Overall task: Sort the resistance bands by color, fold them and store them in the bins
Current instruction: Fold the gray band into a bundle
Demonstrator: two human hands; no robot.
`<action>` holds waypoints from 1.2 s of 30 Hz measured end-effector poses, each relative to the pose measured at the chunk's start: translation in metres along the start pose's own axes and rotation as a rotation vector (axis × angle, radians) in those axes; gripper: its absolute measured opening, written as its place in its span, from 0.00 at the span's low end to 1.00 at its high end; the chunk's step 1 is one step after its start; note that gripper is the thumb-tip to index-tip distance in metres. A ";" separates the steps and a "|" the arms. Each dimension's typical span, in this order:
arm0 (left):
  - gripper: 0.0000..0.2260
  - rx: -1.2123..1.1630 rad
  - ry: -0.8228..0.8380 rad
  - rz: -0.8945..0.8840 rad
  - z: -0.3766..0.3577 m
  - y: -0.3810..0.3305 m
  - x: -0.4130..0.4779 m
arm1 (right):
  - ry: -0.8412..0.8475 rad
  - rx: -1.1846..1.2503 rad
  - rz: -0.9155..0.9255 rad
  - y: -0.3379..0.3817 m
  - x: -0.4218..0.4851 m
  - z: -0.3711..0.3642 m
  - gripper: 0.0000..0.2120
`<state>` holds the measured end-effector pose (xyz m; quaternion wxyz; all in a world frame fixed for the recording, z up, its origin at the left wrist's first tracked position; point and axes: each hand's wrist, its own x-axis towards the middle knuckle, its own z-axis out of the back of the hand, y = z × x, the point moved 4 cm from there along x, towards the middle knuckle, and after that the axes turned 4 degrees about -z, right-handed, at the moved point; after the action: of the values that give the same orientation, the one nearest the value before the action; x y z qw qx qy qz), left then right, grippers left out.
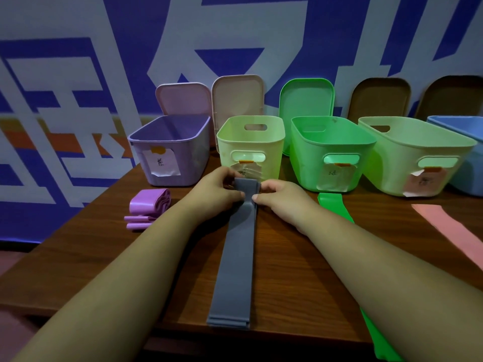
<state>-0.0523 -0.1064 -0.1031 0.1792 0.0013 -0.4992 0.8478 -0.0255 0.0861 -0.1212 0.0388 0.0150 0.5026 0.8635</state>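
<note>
A long, flat, smooth grey rubber band (236, 257) lies on the dark brown wooden worktop (86, 257). It runs from the near edge, where its layered end hangs a little over, up to both hands. The left hand (217, 190) and the right hand (279, 195) each pinch a side of the band's folded far end, with thumbs nearly touching on top.

Five open plastic bins with round corners stand in a row at the back. There is one purple bin (170, 152), one pale yellow-green bin (251, 145), one bright green bin (329, 152), one wider pale green bin (415, 158), and one blue bin (467, 152) cut by the picture's edge. Four have paper labels on the front. Five lids lean on the blue and white wall behind them.

Left of the hands sits a shiny folded purple band bundle (149, 207). A green band (337, 207) lies by the right arm, and a pink band (449, 231) lies far right. The worktop between the bands is bare wood.
</note>
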 end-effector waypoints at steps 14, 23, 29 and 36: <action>0.09 -0.221 -0.044 0.014 0.002 -0.002 -0.004 | 0.088 0.035 -0.059 0.003 0.004 0.002 0.16; 0.10 -0.010 -0.109 -0.037 0.011 -0.007 -0.005 | 0.090 0.154 -0.072 0.006 0.006 -0.007 0.10; 0.25 -0.023 0.044 0.075 0.011 0.000 -0.005 | 0.081 0.176 -0.054 0.013 -0.001 -0.003 0.05; 0.26 0.093 0.260 0.061 0.006 -0.001 -0.004 | 0.093 0.123 -0.081 0.027 -0.003 0.011 0.07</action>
<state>-0.0491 -0.1127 -0.0998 0.2163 -0.1152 -0.4318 0.8680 -0.0233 0.0824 -0.0924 0.0491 -0.0432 0.5563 0.8284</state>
